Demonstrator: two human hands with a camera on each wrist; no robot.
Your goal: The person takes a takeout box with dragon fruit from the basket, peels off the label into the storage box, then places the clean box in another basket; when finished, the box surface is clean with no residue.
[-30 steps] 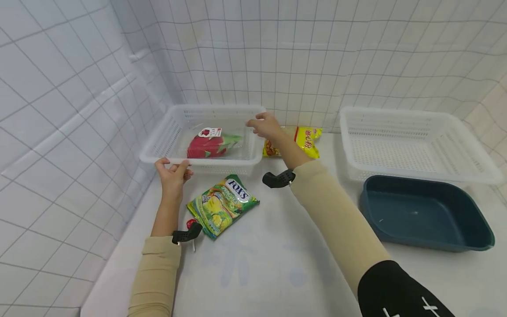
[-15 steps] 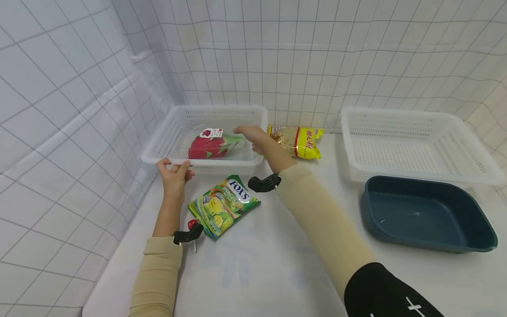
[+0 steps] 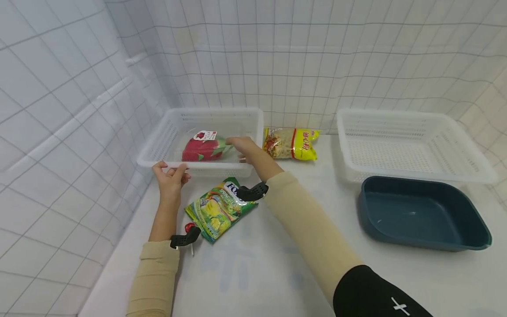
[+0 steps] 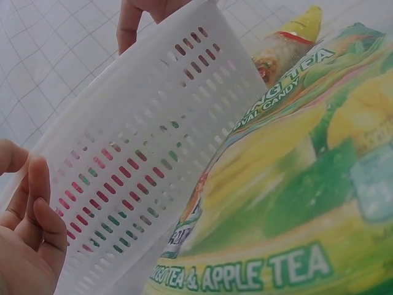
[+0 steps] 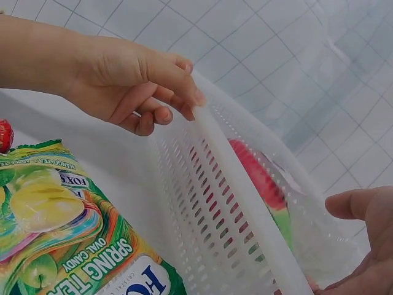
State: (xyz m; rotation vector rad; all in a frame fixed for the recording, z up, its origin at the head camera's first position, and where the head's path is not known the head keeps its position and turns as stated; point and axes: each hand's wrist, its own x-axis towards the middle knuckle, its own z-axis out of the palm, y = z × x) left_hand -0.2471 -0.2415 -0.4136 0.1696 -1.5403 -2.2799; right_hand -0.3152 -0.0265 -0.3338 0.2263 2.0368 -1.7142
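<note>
A white plastic basket [image 3: 211, 166] stands at the back left in the head view. Inside lies a red dragon fruit [image 3: 200, 150] with green tips, under clear wrap with a label. My left hand [image 3: 170, 181] pinches the basket's front rim near its left end, thumb and fingers on the rim. At the front right corner, my right hand [image 3: 250, 150] reaches over the rim. Its thumb [image 5: 347, 204] points out straight over the inside, while its other fingers are near the rim and partly hidden. A green FOX'S candy bag [image 3: 218, 212] lies in front of the basket.
A red lollipop [image 3: 189, 227] lies by the left wrist. Right of the basket lies a yellow food bag [image 3: 304, 144]. Another white basket [image 3: 396, 113] stands at the back right, with a dark teal tub [image 3: 424, 243] before it. White gridded sheeting [image 3: 301, 61] rises behind.
My right hand has moved left and forward from the basket's right rim to its front right corner, uncovering the yellow bag. My left hand has stayed on the front rim.
</note>
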